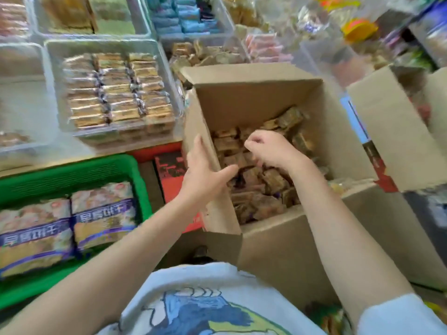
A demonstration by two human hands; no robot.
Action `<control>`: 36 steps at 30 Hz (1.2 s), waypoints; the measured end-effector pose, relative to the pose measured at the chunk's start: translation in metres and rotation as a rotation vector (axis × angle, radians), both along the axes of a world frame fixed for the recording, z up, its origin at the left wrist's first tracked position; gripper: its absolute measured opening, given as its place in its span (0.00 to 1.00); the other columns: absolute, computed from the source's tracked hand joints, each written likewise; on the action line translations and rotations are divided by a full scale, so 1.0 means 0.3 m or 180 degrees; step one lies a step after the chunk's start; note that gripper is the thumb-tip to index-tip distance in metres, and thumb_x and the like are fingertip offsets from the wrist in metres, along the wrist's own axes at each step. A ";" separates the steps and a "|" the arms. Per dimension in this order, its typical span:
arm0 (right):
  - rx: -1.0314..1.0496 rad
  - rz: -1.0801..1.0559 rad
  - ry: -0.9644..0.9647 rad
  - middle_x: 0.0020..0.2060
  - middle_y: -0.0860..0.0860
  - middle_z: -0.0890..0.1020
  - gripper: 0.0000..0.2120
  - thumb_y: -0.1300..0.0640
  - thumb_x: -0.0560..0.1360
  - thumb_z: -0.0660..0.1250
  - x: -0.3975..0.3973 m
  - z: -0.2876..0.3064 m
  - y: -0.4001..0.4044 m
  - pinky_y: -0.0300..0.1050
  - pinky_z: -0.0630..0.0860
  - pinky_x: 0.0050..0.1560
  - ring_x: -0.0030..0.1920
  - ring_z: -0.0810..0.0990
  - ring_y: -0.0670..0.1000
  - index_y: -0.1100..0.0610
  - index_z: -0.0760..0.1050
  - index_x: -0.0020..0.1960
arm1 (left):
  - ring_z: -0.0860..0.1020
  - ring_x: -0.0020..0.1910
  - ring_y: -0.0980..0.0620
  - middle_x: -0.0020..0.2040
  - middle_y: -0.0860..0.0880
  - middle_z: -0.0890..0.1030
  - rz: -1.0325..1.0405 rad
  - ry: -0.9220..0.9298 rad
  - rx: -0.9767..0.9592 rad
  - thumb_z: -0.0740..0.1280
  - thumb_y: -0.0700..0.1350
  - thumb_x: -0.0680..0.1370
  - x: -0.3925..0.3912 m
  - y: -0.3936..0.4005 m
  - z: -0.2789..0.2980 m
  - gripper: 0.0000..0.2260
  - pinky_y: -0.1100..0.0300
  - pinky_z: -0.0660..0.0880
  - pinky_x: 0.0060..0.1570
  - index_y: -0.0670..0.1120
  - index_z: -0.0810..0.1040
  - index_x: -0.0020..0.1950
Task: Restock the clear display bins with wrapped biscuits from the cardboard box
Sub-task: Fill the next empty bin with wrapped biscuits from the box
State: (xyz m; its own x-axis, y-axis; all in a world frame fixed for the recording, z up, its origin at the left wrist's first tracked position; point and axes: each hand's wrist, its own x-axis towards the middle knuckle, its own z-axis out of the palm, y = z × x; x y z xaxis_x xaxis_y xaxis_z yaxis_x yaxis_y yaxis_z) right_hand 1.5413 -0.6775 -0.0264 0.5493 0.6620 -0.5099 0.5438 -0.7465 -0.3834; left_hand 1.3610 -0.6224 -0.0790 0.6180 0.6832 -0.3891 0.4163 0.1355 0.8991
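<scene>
1. A shop counter crowded with clear bins; one already holds neat rows.
2. Left hand, fingers spread, steadies the cardboard box.
3. Right hand, curled among the biscuits, possibly pinching one; blurred.
4. Risk: a hasty grab crushes the wrappers or tips the box.

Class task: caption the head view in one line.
Both hands, left and right, reach into a cardboard box of wrapped biscuits.
</scene>
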 end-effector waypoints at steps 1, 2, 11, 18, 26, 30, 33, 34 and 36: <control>-0.0578 0.0431 -0.0063 0.61 0.52 0.81 0.20 0.44 0.82 0.61 0.021 -0.026 -0.016 0.48 0.78 0.56 0.59 0.80 0.53 0.53 0.74 0.69 | 0.55 0.80 0.50 0.82 0.52 0.50 0.0140 0.0014 -0.0010 0.71 0.51 0.76 0.016 -0.020 -0.012 0.45 0.56 0.57 0.72 0.56 0.43 0.82; -0.1106 0.0857 -0.0107 0.70 0.53 0.75 0.26 0.41 0.81 0.61 0.029 -0.050 -0.028 0.50 0.74 0.64 0.67 0.75 0.55 0.53 0.69 0.75 | 0.54 0.80 0.50 0.83 0.53 0.50 0.0281 -0.0048 -0.0053 0.70 0.49 0.76 0.024 -0.033 -0.025 0.44 0.54 0.56 0.74 0.56 0.44 0.83; -0.2595 0.1995 0.0152 0.76 0.57 0.65 0.44 0.41 0.75 0.71 0.002 -0.151 -0.081 0.48 0.75 0.56 0.68 0.73 0.59 0.55 0.53 0.81 | 0.63 0.77 0.50 0.80 0.55 0.60 0.0447 -0.0157 0.0010 0.67 0.61 0.68 0.015 -0.044 -0.046 0.43 0.40 0.67 0.72 0.63 0.51 0.80; -0.0757 0.0615 0.1524 0.54 0.54 0.79 0.19 0.42 0.78 0.62 0.132 -0.082 -0.098 0.46 0.76 0.45 0.47 0.79 0.52 0.55 0.75 0.60 | 0.65 0.75 0.50 0.78 0.52 0.63 0.0377 0.0152 0.0254 0.70 0.57 0.73 -0.001 -0.058 -0.010 0.39 0.42 0.68 0.72 0.56 0.56 0.81; 0.1386 -0.0630 0.4625 0.50 0.56 0.78 0.16 0.45 0.78 0.60 0.008 0.088 -0.020 0.56 0.70 0.58 0.52 0.76 0.58 0.58 0.73 0.56 | 0.77 0.58 0.62 0.61 0.58 0.77 0.0122 -0.0474 0.0766 0.69 0.59 0.75 -0.083 -0.044 0.232 0.19 0.71 0.75 0.49 0.61 0.73 0.65; 0.0960 -0.0595 0.4710 0.45 0.53 0.79 0.18 0.45 0.79 0.56 -0.148 0.125 0.071 0.46 0.78 0.47 0.43 0.80 0.49 0.56 0.74 0.58 | 0.78 0.61 0.55 0.62 0.58 0.79 -0.0109 -0.0799 0.0586 0.74 0.60 0.73 -0.161 0.065 0.308 0.26 0.52 0.80 0.57 0.61 0.72 0.70; 0.0750 -0.0471 0.4231 0.42 0.49 0.80 0.15 0.52 0.85 0.54 -0.272 0.123 0.168 0.34 0.76 0.41 0.40 0.81 0.41 0.57 0.72 0.66 | 0.83 0.55 0.45 0.56 0.53 0.83 -0.0052 -0.0842 0.0440 0.79 0.56 0.70 -0.272 0.177 0.315 0.24 0.43 0.80 0.54 0.62 0.77 0.64; 0.0803 -0.0260 0.4047 0.43 0.50 0.81 0.18 0.49 0.86 0.52 -0.316 0.122 0.197 0.35 0.74 0.42 0.41 0.80 0.44 0.56 0.75 0.64 | 0.84 0.51 0.42 0.53 0.50 0.85 0.0042 -0.0885 0.0338 0.80 0.53 0.69 -0.316 0.217 0.310 0.22 0.43 0.82 0.53 0.60 0.79 0.61; 0.0921 -0.0161 0.3761 0.46 0.54 0.81 0.25 0.39 0.84 0.51 -0.399 0.112 0.275 0.41 0.72 0.42 0.44 0.78 0.50 0.53 0.81 0.61 | 0.84 0.49 0.43 0.50 0.47 0.85 0.0376 -0.0900 0.0136 0.80 0.53 0.67 -0.415 0.308 0.286 0.24 0.49 0.83 0.51 0.54 0.80 0.61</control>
